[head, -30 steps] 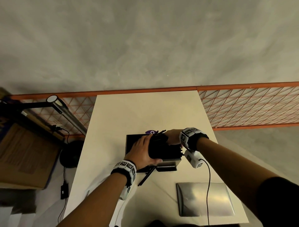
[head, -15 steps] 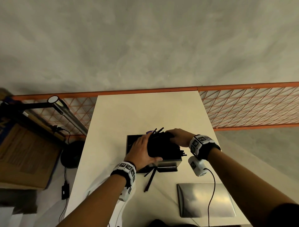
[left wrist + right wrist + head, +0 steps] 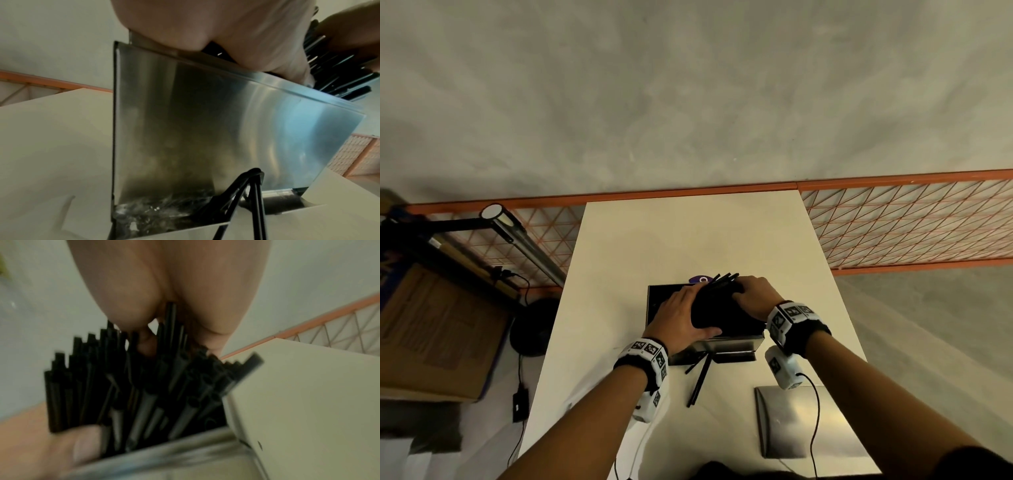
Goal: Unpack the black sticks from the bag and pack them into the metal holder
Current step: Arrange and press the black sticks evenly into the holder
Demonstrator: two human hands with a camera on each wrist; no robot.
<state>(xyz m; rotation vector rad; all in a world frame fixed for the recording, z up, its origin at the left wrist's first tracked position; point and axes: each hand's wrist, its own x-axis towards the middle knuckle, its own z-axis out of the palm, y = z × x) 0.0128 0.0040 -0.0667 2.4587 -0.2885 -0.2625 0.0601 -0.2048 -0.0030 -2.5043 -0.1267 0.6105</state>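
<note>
No legible writing anywhere; only black-and-white square markers on both wristbands and a purple tag [image 3: 700,279] with a white ring, peeking out just above the holder. At frame centre, black sticks [image 3: 717,308] bundled in the open top of the metal holder [image 3: 736,341], cupped between left hand [image 3: 681,317], fingers extended flat against their left side, and right hand [image 3: 755,296], curled over their upper right. Just below the holder, loose sticks [image 3: 698,380] lying on the white table [image 3: 619,274].
</note>
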